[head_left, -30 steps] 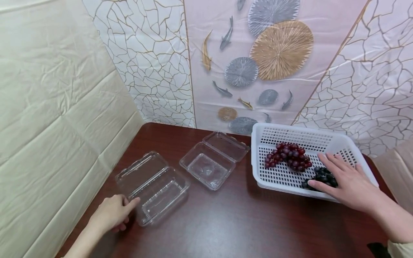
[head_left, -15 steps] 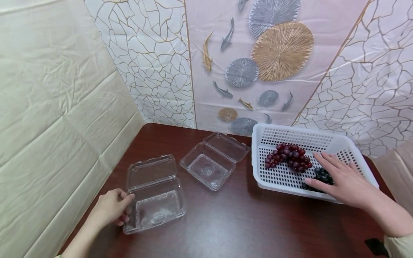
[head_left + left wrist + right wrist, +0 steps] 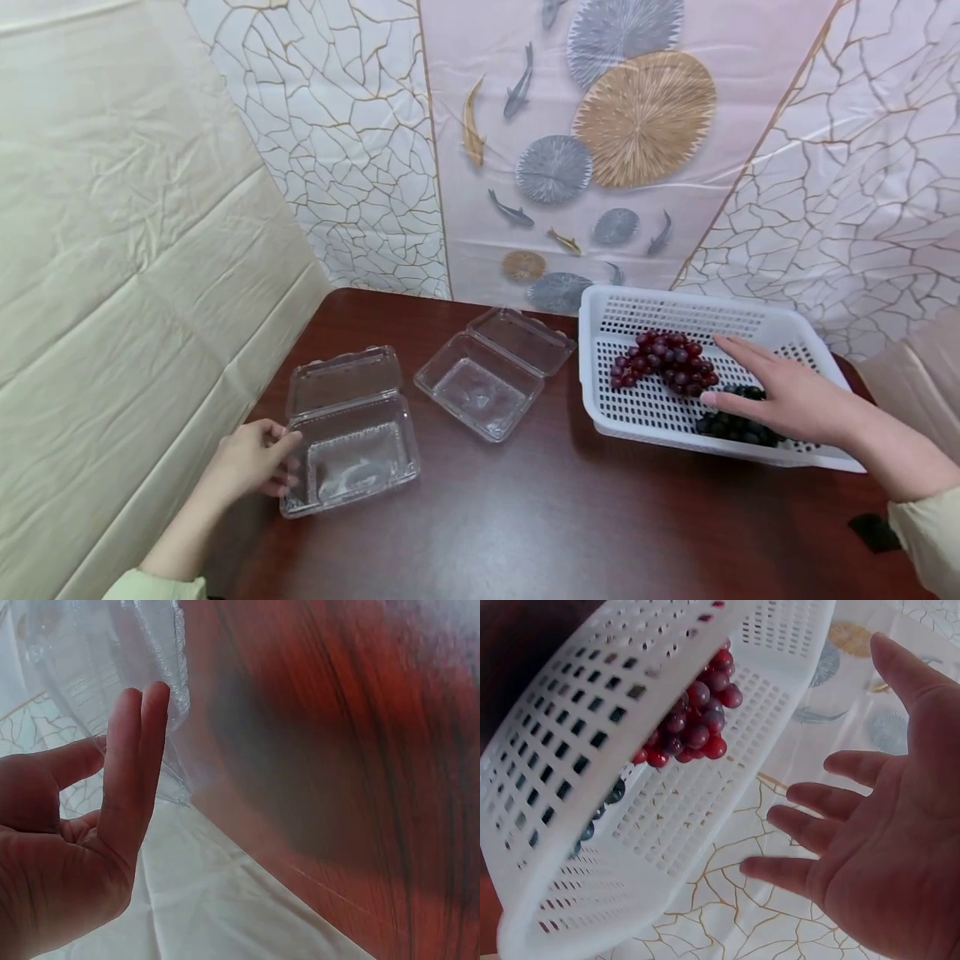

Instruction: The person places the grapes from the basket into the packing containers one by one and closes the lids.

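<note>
At the left of the head view, my left hand (image 3: 251,462) pinches the left edge of a clear plastic clamshell container (image 3: 352,462), whose lid is tipped back. The left wrist view shows two straight fingers (image 3: 131,765) by its clear wall (image 3: 90,667). A second lidded clear container (image 3: 480,392) stands beside it, opened out. My right hand (image 3: 795,396) hovers with spread fingers over a white perforated basket (image 3: 588,375). Red grapes (image 3: 663,362) lie in that basket, and dark grapes (image 3: 738,425) sit under the hand, partly hidden. In the right wrist view the palm (image 3: 892,877) holds nothing.
The containers and basket stand on a dark reddish-brown table (image 3: 480,525). Patterned cloth (image 3: 352,167) hangs behind it, and a plain cream cloth (image 3: 150,333) runs along the left. A small black object (image 3: 873,533) is by the right sleeve.
The left container has turned to face front and then slid slightly away, with my left hand at its edge. My right hand has shifted a little, uncovering more dark grapes.
</note>
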Demonstrator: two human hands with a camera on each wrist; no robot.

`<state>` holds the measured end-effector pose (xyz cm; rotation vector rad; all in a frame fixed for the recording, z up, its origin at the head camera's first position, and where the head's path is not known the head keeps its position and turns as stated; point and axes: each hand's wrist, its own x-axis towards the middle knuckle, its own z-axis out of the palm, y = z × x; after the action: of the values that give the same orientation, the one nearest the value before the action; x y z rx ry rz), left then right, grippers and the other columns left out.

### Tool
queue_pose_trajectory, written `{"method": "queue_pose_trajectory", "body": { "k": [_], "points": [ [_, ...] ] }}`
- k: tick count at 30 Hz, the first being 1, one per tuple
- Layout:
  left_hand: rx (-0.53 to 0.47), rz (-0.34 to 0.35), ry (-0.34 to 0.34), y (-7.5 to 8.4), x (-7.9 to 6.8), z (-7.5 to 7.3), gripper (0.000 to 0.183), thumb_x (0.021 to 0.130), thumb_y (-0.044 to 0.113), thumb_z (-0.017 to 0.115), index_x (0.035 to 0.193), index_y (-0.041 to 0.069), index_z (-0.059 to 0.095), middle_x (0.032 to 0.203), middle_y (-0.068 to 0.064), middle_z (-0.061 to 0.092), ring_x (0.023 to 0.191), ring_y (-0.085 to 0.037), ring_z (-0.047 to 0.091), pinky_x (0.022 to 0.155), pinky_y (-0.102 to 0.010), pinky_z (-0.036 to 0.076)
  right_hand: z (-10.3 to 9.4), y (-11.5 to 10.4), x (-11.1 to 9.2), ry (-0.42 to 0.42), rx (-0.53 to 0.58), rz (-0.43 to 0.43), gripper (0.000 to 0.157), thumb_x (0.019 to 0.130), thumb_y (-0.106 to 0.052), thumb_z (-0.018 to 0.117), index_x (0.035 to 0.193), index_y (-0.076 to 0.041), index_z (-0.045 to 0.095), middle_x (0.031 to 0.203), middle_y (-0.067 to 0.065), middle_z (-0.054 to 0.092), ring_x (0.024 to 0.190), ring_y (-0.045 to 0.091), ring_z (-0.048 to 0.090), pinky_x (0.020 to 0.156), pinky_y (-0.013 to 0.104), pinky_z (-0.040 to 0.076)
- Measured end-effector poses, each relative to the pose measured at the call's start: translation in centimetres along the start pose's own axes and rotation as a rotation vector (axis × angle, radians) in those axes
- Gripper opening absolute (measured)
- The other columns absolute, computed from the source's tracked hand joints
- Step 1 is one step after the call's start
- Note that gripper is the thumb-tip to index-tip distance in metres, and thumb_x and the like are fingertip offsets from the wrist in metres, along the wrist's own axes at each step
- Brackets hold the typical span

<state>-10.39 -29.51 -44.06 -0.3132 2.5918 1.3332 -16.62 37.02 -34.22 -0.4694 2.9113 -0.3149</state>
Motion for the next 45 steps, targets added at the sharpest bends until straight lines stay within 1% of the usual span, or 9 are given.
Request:
{"method": "queue_pose_trajectory", "body": {
  "k": [3,10,14,17,23,31,36,41,45],
  "points": [
    [-0.016,-0.002,-0.006,-0.1,0.5,-0.3,0.029,0.108,0.016,0.064,0.113,-0.011,0.056,0.08,-0.013,0.075,0.064,-0.028,0.076,0.055,-0.04,0.068,-0.7,0.1,0.5,-0.004,0.014,-0.017,0.095,0.102,-0.051,0.071,0.164,0.007,0.027,0.158,0.043,0.036,0.14,0.064,0.041,0.106,0.077,0.043],
    [-0.047,0.012,-0.026,0.1,1.5,-0.8,0.03,0.108,0.012,0.064,0.119,-0.015,0.054,0.086,-0.017,0.076,0.068,-0.028,0.078,0.057,-0.041,0.068,-2.2,0.9,1.7,-0.025,0.101,-0.056,0.089,0.104,-0.04,0.071,0.163,0.01,0.027,0.158,0.044,0.035,0.142,0.064,0.038,0.109,0.078,0.04],
    [-0.061,0.017,-0.039,0.1,1.9,-0.9,0.031,0.108,0.011,0.063,0.12,-0.016,0.054,0.087,-0.019,0.076,0.069,-0.027,0.078,0.058,-0.041,0.069,-2.6,1.5,2.7,-0.048,0.162,-0.06,0.085,0.106,-0.035,0.069,0.161,0.014,0.026,0.158,0.045,0.035,0.142,0.064,0.038,0.109,0.078,0.042],
    [-0.069,0.021,-0.045,0.1,2.3,-0.9,0.032,0.108,0.011,0.064,0.121,-0.016,0.054,0.088,-0.019,0.077,0.07,-0.027,0.078,0.058,-0.041,0.069,-2.6,2.0,3.5,-0.072,0.197,-0.038,0.084,0.107,-0.034,0.066,0.161,0.014,0.025,0.158,0.044,0.035,0.141,0.063,0.04,0.109,0.076,0.044],
    [-0.075,0.014,-0.053,0.1,2.7,-1.1,0.033,0.107,0.01,0.064,0.123,-0.017,0.054,0.088,-0.018,0.076,0.071,-0.027,0.078,0.059,-0.042,0.069,-2.5,3.2,5.4,-0.127,0.191,0.005,0.088,0.107,-0.041,0.066,0.161,0.015,0.025,0.157,0.044,0.037,0.141,0.064,0.041,0.108,0.075,0.046],
    [-0.089,0.015,-0.062,-0.2,3.1,-1.3,0.033,0.107,0.01,0.063,0.124,-0.017,0.054,0.089,-0.019,0.076,0.072,-0.028,0.078,0.059,-0.042,0.069,-1.7,4.3,7.6,-0.168,0.182,0.019,0.09,0.104,-0.042,0.069,0.157,0.02,0.029,0.153,0.046,0.04,0.137,0.063,0.046,0.11,0.072,0.047],
    [-0.088,0.02,-0.064,-0.2,3.2,-1.4,0.033,0.107,0.009,0.063,0.125,-0.018,0.053,0.09,-0.02,0.076,0.072,-0.028,0.078,0.059,-0.042,0.069,-1.1,4.9,8.7,-0.192,0.196,0.029,0.089,0.104,-0.04,0.07,0.155,0.021,0.03,0.15,0.047,0.041,0.137,0.064,0.046,0.11,0.07,0.049],
    [-0.092,0.016,-0.066,-0.3,3.3,-1.4,0.034,0.108,0.009,0.063,0.126,-0.018,0.053,0.091,-0.022,0.077,0.072,-0.028,0.078,0.059,-0.042,0.069,-0.6,5.5,9.6,-0.265,0.269,0.087,0.093,0.105,-0.041,0.069,0.157,0.021,0.024,0.154,0.049,0.033,0.138,0.065,0.043,0.104,0.065,0.056],
    [-0.101,0.018,-0.068,-0.3,3.5,-1.4,0.034,0.108,0.009,0.063,0.126,-0.018,0.053,0.091,-0.022,0.077,0.072,-0.027,0.078,0.059,-0.042,0.069,-0.3,6.1,10.2,-0.335,0.355,0.152,0.096,0.106,-0.041,0.067,0.159,0.02,0.015,0.159,0.05,0.02,0.142,0.066,0.036,0.105,0.066,0.055]
  ]
}}
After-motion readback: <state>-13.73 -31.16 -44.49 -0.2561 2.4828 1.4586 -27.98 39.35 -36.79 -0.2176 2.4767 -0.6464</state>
